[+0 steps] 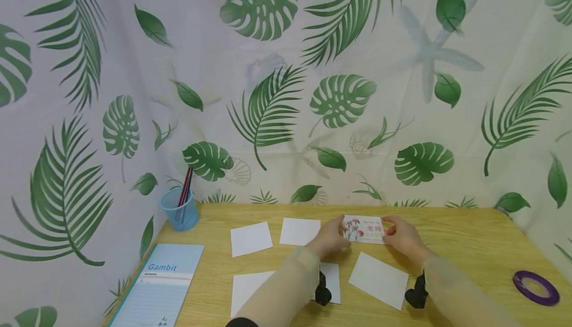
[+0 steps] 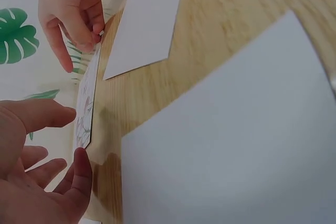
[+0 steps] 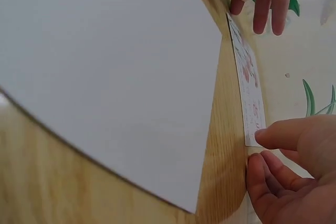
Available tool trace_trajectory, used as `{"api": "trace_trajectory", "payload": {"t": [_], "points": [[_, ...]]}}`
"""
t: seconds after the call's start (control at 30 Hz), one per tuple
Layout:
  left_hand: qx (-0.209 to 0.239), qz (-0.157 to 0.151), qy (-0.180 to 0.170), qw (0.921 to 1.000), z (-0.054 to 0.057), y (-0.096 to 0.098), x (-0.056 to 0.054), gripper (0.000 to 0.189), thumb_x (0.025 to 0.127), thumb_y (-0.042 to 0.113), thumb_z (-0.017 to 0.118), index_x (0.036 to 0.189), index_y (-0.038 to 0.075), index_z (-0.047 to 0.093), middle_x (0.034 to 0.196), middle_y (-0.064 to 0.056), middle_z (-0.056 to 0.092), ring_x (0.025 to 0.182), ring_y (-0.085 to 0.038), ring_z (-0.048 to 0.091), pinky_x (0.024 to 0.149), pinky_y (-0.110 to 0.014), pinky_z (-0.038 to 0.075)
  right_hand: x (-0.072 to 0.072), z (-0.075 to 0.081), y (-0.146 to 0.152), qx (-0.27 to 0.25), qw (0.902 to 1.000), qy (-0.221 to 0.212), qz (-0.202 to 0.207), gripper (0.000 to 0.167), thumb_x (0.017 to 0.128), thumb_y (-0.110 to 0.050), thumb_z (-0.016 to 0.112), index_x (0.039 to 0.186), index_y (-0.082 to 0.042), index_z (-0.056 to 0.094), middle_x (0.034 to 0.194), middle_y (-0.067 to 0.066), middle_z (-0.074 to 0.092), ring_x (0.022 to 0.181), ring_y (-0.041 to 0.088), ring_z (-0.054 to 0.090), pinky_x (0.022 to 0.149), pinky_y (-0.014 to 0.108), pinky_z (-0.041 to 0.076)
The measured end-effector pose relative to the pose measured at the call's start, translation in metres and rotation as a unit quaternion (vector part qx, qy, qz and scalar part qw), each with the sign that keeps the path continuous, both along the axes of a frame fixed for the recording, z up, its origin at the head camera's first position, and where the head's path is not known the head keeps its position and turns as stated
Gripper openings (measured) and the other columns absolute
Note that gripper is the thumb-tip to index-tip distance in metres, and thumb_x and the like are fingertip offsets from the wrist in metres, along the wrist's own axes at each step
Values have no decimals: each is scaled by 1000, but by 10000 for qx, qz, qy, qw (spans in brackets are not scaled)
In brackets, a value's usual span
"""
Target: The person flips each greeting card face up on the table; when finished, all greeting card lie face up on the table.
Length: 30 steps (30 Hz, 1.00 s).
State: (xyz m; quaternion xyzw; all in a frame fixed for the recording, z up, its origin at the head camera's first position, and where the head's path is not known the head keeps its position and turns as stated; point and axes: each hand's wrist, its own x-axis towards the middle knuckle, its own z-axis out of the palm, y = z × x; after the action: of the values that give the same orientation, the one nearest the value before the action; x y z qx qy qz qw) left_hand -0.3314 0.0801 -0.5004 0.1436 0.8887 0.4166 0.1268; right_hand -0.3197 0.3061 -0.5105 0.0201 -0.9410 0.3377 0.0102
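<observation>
A greeting card with pink flowers and red characters is at the back of the wooden table, one hand at each short end. My right hand pinches its right end; in the right wrist view the thumb lies on the printed face, other fingertips just past the edge. My left hand is around the left end. In the left wrist view its thumb and fingers are spread apart, fingertips right at the card's edge and corner. A blank white card lies just in front of the right hand.
More blank white cards lie to the left, some partly under the left forearm. A blue notebook is at the left edge, with a blue mesh pen cup behind it. A purple tape roll is at right. Leaf-patterned curtain borders the table.
</observation>
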Motion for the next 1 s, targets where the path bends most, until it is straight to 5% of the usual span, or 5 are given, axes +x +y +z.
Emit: {"api": "trace_trajectory", "payload": {"t": [0.23, 0.53, 0.77, 1.0], "points": [[-715, -701, 668, 9927, 4, -11, 7, 80, 80, 7, 73, 152, 7, 38, 149, -10, 50, 141, -25, 44, 116, -33, 37, 16, 0, 8, 332, 9975, 447, 442, 53, 78, 2, 68, 127, 13, 54, 81, 8, 60, 76, 19, 52, 67, 32, 44], [-1015, -1317, 936, 9816, 1, -16, 18, 77, 80, 9, 75, 150, 8, 42, 150, -9, 49, 141, -22, 44, 116, -30, 36, 35, 7, 15, 597, 9931, 453, 905, 50, 78, 3, 67, 126, 12, 55, 94, 15, 64, 83, 24, 60, 72, 40, 53], [-2067, -2031, 1761, 9408, 0, -14, 37, 70, 85, 26, 75, 147, 12, 47, 148, -2, 52, 138, -15, 46, 116, -28, 32, 54, 7, 16, 699, 9885, 424, 1269, 48, 78, -1, 70, 124, 10, 59, 106, 19, 64, 89, 25, 62, 74, 40, 54], [-2729, -2389, 2308, 9029, 0, -18, 50, 71, 85, 38, 75, 147, 19, 47, 152, 2, 46, 138, -12, 43, 111, -25, 34, 73, 7, 16, 1000, 9861, 539, 1212, 46, 80, -3, 74, 124, 3, 62, 108, 18, 66, 95, 31, 64, 82, 50, 55]]}}
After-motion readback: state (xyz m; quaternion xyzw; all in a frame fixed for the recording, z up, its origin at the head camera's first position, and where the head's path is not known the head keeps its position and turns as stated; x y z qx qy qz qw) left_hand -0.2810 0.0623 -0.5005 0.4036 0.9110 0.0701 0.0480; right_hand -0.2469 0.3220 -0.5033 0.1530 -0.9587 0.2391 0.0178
